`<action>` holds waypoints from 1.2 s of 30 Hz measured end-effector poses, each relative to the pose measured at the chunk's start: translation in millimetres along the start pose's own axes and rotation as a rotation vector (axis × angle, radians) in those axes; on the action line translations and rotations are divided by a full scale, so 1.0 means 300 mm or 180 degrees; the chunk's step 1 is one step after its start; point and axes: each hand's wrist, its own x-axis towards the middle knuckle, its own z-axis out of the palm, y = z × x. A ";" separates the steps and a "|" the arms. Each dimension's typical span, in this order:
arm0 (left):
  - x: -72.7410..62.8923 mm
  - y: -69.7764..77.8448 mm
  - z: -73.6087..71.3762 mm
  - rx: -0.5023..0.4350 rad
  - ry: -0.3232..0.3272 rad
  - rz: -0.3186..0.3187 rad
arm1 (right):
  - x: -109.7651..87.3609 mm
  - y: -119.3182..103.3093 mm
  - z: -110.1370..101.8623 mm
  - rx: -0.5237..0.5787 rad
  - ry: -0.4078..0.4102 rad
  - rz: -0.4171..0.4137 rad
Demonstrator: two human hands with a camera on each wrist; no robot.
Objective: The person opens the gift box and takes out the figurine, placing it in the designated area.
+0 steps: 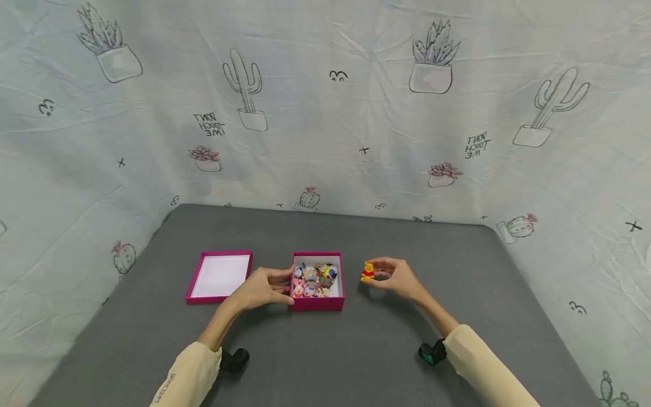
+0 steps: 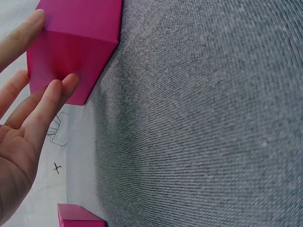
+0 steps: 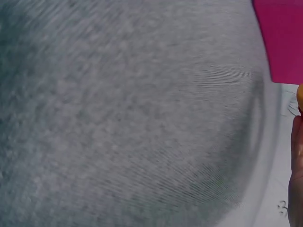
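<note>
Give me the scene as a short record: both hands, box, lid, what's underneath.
Left hand: touching the left side of an open, square magenta box
Right hand: holding a small yellow bear figurine in a red top, right of the box
Inside box: small multicoloured figurines
Left of box: shallow magenta lid with white inside, open side up
Underneath: dark grey, fabric-textured tabletop

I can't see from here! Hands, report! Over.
Right fingers grip small yellow-and-red bear figurine. Left fingers touch open, magenta, square-cornered box of colourful figurines. Nothing visible between bear and box.
</note>
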 end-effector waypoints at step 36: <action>0.017 -0.010 -0.029 0.0043 -0.0077 0.0107 | 0.075 0.033 0.047 -0.1243 -0.0310 0.0140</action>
